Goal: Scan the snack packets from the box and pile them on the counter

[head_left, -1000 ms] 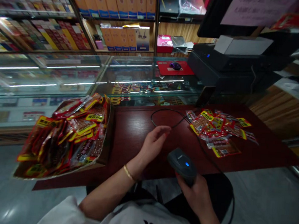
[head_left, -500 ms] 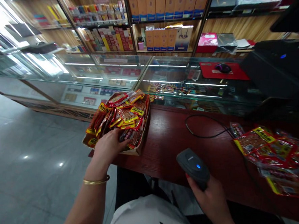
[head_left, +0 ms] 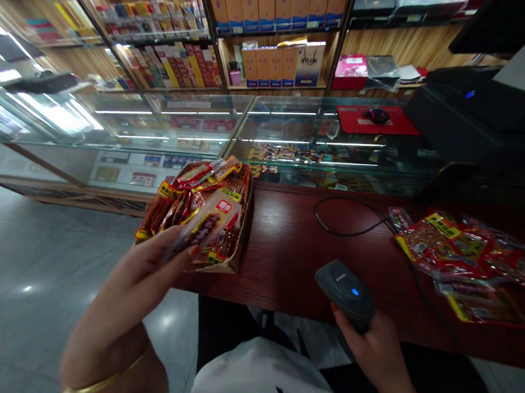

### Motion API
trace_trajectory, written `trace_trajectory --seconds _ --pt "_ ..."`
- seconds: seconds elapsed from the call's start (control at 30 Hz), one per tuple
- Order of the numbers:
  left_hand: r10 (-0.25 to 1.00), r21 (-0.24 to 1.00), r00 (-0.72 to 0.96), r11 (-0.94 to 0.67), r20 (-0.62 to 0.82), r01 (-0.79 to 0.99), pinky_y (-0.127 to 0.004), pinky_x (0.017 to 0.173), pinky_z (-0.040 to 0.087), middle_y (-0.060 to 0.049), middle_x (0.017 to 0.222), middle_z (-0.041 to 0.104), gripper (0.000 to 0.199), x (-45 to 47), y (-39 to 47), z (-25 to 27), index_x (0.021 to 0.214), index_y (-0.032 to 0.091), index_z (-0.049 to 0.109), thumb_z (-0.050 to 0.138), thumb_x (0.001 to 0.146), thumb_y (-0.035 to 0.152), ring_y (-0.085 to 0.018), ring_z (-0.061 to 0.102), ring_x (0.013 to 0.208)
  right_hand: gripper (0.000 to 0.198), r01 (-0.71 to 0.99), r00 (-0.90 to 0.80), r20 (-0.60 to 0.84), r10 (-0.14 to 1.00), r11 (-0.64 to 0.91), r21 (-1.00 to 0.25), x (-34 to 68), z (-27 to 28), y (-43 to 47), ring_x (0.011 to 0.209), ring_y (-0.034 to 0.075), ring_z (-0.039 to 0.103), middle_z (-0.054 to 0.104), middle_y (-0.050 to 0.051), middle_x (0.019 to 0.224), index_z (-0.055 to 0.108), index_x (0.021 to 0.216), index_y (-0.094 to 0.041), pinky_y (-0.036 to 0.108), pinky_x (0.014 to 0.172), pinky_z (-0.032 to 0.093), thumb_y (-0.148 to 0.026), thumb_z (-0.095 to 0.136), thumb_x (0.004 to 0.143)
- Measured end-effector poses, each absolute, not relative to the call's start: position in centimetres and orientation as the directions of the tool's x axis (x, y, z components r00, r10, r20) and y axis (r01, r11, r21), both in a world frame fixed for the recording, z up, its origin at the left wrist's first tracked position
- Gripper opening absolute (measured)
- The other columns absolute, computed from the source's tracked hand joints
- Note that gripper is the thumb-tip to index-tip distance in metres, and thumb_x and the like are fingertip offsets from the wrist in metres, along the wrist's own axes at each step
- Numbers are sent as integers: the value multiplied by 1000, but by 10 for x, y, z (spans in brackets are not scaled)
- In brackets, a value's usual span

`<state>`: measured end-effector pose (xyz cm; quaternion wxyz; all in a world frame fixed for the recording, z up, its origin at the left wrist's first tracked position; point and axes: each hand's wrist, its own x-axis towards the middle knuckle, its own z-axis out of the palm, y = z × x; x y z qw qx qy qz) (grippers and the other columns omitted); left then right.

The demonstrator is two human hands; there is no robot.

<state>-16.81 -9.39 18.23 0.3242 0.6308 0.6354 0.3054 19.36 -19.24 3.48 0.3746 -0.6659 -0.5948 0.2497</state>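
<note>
Left hand (head_left: 144,278), 8 o'clock: now raised out of carton (head_left: 242,242), 9 o'clock; snack packet (head_left: 209,220) pinched between thumb and fingers over carton, singled out
Right hand (head_left: 375,346), 5 o'clock: wrapped around scanner (head_left: 346,293)

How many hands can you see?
2: the left hand holds a packet by the cardboard box, and the right hand holds the grey scanner. No others show.

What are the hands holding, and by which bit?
The left hand holds a snack packet by its near end; the right hand grips a scanner by its mostly hidden handle.
</note>
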Motion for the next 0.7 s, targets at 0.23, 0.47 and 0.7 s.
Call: trace_trajectory --seconds 0.23,0.47,0.7 --pt "891 983 420 124 -169 132 -26 65 55 -4 85 74 32 -41 -44 81 110 19 71 69 78 22 -18 67 73 28 618 196 128 972 -21 -786 197 37 -203 81 28 80 83 8 89 79 95 -21 35 75 63 -45 65 88" --pt "918 935 317 304 -237 -182 -35 82 60 -9 113 77 40 -13 -25 6 109 16 79 81 73 33 -25 70 100 28 664 172 142 975 -9 -747 204 30 -208 83 28 80 83 8 89 80 96 -21 34 77 62 -43 64 90" --pt "904 874 307 388 -298 -294 -42 79 63 -13 112 77 46 -20 -21 2 109 11 80 69 67 27 -30 71 101 30 683 126 103 987 -11 -731 193 28 -202 93 30 78 81 11 99 77 105 -19 39 85 61 -42 63 90"
